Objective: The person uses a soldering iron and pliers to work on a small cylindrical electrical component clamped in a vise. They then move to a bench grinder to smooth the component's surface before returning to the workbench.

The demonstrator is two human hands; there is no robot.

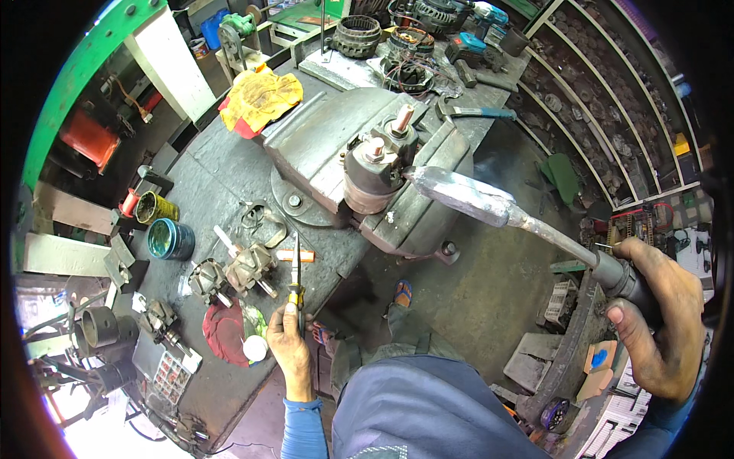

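- Right hand [659, 321]: grip wrapped tight round soldering iron [489, 205], tip beside motor part [372, 180] clamped in vise [397, 222].
- Left hand [290, 348]: grip pinching screwdriver [295, 269] over worktop [214, 176].
- Nearby: tins [170, 239], yellow rag [260, 98].

The screwdriver [295, 279] has a yellow-and-black handle. The soldering iron [489, 205] is dull grey with a black grip. The vise [336, 145] is grey, clamping a rusty brown motor part [375, 172] with copper-coloured studs. A yellow rag [261, 96] shows red beneath. The tin [170, 239] is blue-green. The desk [222, 183] is dark grey.
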